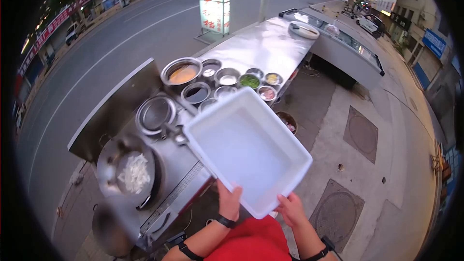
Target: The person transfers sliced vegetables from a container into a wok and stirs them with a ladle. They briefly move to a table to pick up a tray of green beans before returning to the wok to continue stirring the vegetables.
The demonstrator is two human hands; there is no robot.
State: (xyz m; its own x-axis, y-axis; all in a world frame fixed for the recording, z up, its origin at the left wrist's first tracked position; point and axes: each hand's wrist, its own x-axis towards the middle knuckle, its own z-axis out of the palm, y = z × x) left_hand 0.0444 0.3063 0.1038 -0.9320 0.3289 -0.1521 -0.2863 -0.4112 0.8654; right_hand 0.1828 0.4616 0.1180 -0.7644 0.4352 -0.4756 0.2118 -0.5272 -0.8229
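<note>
A white rectangular plastic tub [246,147] is held up in front of me, tilted so that its bare inside shows. My left hand [228,200] grips its near left edge, the thumb lying along the rim. At the near right corner my right hand [291,209] is closed on the rim, some fingers hidden beneath. To the left, a wok [108,164] on the stove holds a heap of white strips [135,174]. Beyond the tub's far left edge, a ladle [179,137] lies near a round metal strainer [157,114].
Several metal bowls with sauces and chopped greens [249,81] stand behind the tub on a steel table [261,43]. An upright metal splash guard [113,108] borders the stove. A second pan [113,227] is at lower left. A glass-topped display case [348,43] stands far right.
</note>
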